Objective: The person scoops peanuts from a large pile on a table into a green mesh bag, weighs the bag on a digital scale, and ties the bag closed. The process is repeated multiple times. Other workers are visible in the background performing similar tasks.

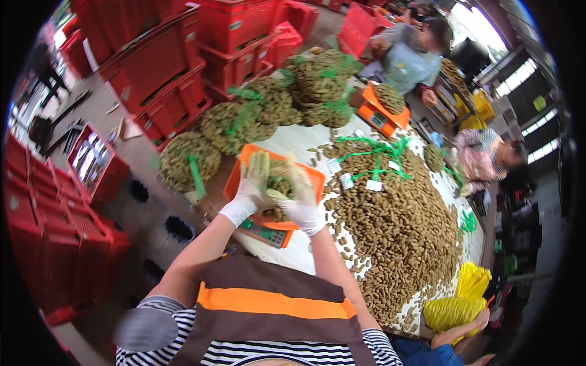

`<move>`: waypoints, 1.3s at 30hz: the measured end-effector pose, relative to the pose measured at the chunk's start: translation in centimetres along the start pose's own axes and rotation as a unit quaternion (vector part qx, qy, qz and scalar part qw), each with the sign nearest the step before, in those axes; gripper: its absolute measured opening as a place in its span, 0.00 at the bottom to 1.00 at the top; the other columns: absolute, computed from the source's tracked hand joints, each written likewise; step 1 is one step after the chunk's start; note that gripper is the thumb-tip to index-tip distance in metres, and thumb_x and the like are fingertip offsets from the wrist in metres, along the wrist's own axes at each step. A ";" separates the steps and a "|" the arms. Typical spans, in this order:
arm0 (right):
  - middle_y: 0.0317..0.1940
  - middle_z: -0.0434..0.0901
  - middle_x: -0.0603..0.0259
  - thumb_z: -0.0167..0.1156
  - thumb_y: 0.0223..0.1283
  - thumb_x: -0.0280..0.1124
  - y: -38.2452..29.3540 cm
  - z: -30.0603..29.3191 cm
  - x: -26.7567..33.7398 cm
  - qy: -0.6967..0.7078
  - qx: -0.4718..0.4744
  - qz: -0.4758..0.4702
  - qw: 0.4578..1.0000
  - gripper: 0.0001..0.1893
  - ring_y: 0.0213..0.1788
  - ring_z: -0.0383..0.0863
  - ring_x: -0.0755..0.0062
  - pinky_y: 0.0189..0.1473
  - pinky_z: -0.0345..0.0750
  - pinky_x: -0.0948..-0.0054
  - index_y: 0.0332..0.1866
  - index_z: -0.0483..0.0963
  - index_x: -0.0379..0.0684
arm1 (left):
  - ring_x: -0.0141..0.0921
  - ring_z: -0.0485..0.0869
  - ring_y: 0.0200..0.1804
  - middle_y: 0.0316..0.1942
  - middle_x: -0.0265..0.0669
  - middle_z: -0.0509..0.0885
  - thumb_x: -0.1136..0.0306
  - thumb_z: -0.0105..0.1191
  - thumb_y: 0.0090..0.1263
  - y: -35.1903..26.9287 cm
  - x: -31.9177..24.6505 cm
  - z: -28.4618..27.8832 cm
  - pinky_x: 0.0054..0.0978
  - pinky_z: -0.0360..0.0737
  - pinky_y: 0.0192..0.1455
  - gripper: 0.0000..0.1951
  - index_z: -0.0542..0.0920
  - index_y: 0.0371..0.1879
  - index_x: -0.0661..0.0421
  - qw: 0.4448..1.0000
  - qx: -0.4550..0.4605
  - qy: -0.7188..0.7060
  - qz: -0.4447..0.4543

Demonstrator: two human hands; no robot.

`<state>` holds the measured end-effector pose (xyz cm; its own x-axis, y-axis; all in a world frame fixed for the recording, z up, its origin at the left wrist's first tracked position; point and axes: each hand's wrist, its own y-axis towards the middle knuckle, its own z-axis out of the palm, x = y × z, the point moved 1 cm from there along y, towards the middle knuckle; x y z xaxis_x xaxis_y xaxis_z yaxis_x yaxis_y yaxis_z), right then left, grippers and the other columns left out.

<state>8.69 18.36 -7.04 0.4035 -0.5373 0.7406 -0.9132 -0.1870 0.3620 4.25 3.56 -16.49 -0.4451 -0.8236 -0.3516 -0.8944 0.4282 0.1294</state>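
Note:
My left hand [256, 180] and my right hand [297, 196], both in pale gloves, are over an orange plastic basket [320, 176] on a digital scale [270, 235]. Between them is a green mesh bag of peanuts [280, 185] inside the basket. My left palm lies along the bag's left side. The fingers of my right hand are blurred at its right side; whether they grip the mesh is unclear. To the right, a large heap of unshelled peanuts [398, 219] spreads over the white table, with green mesh ties and white tags [374, 185] on top.
Filled net bags [190, 160] line the table's far left edge, with stacked red crates [155, 68] behind. Another orange scale [380, 116] holds a net bag. Co-workers stand at the far side [407, 59] and right [485, 158]; another's hands touch a yellow net bag [453, 313] at lower right.

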 end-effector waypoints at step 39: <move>0.19 0.76 0.63 0.49 0.74 0.40 -10.5 0.3 1.4 0.226 0.066 0.278 0.931 0.12 0.17 0.76 0.68 0.18 0.70 0.66 0.36 0.69 0.43 | 0.28 0.74 0.21 0.24 0.29 0.79 0.68 0.56 0.67 -0.2 -3.9 -8.6 0.21 0.66 0.20 0.12 0.80 0.45 0.60 0.656 0.290 -0.650 -0.251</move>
<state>18.83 19.38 -9.99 -0.1785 -0.1864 0.9661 -0.9751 -0.0980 -0.1991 5.82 3.46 -7.18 0.6501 -0.0631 -0.7572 -0.5785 0.6049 -0.5471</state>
